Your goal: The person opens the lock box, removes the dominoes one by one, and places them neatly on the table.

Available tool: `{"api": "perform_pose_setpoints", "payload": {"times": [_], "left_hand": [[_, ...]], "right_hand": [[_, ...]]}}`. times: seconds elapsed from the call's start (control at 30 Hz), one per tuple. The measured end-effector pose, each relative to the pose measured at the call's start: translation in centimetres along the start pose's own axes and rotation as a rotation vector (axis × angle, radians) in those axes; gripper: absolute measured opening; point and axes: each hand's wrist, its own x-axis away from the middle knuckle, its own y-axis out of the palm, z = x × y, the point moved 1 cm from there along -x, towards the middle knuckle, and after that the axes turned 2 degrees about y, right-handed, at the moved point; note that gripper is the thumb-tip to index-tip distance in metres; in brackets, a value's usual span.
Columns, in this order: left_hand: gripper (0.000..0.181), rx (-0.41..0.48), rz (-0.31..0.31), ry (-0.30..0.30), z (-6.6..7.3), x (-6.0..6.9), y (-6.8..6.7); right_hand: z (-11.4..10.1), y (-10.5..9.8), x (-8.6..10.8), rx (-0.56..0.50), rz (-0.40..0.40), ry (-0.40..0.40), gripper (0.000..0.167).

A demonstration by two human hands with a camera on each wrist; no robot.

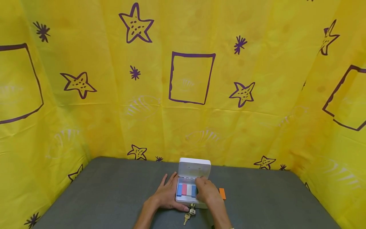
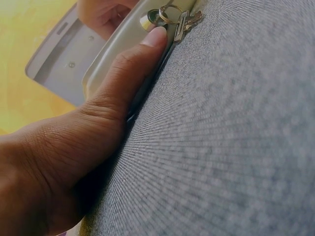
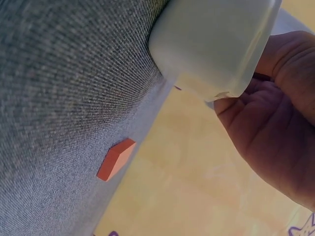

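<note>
Box (image 1: 186, 202), lid (image 1: 194, 168) up, holds blocks (image 1: 184, 190) in the head view; left hand (image 1: 168, 195), fingers spread, braces its side, right hand (image 1: 208, 190) dips inside, apparently arranging them (orange block (image 1: 222, 193) lies outside). Left wrist: thumb at the lock (image 2: 147, 22). Right wrist: fingers bend over the edge, grip hidden; next likely calls for lifting clear

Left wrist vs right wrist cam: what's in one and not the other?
Only left wrist: the left hand, its thumb along the box's front, plus the lock and the keys on their ring.

Only right wrist: the orange block, lying on the surface outside the box.

Both: part of the white box, the right hand at it, the grey surface and the yellow backdrop.
</note>
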Motion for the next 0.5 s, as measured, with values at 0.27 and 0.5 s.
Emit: {"api": "perform_pose_setpoints", "payload": {"times": [0.27, 0.5], "left_hand": [[0.131, -0.006, 0.006, -0.010, -0.46, -0.28, 0.17], [0.130, -0.009, 0.005, -0.029, -0.69, -0.40, 0.33]], "right_hand": [[-0.11, -0.45, -0.16, -0.024, 0.039, 0.017, 0.047], [0.55, -0.88, -0.29, -0.078, 0.060, -0.025, 0.040]]}}
